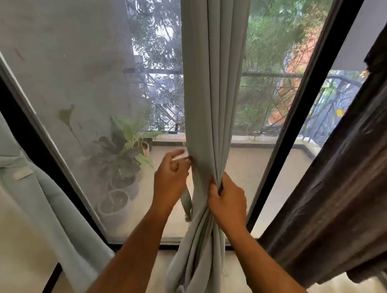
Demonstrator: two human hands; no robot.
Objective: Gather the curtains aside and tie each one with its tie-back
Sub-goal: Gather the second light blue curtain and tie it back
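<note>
A pale green curtain (pixel 217 100) hangs bunched in the middle of the glass door. My right hand (pixel 228 200) grips its gathered folds at waist height. My left hand (pixel 171 176) is at the curtain's left edge, fingertips pinching the fabric there. A narrow strip of the same cloth, the tie-back (pixel 187 202), dangles below my left hand beside the bundle. At the far left a second pale green curtain (pixel 33 184) hangs pulled aside with a band (pixel 7 161) around it.
A dark grey curtain (pixel 347 194) hangs at the right. Black door frames (pixel 307 109) flank the mesh screen. Potted plants (pixel 120 172) stand on the balcony outside. The curtain's bottom pools on the light floor (pixel 157 280).
</note>
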